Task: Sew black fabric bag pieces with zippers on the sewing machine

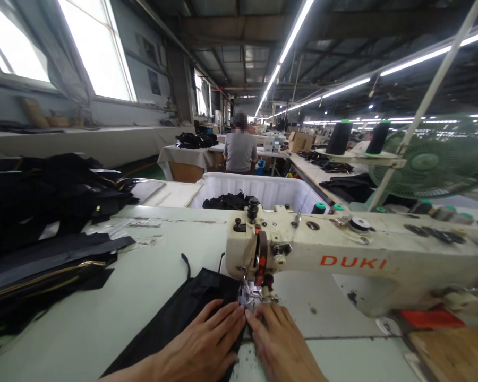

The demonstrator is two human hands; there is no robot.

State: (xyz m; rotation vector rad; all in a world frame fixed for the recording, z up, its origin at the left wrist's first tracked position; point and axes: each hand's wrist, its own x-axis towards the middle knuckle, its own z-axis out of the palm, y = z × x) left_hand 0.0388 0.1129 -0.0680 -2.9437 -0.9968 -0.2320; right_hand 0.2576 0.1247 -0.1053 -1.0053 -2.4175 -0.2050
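Note:
A black fabric piece [159,321] lies on the sewing machine's pale table, its upper right edge at the lit presser foot [252,292]. My left hand [207,337] rests flat on this fabric with the fingers stretched toward the foot. Close beside it, my right hand [276,339] lies on the machine bed, its fingers extended just in front of the foot and its thumb by the fabric's edge. The two hands nearly meet there. A thin black strip [186,265] sticks up from the fabric's far edge. The sewing machine [302,249] has orange DUKI lettering.
Black pieces with gold zippers [51,276] are heaped at the left. Behind the machine stands a white bin [271,185] with black fabric inside. Thread cones [338,138] and a green fan [426,159] are at the right. A seated person [240,151] is farther ahead.

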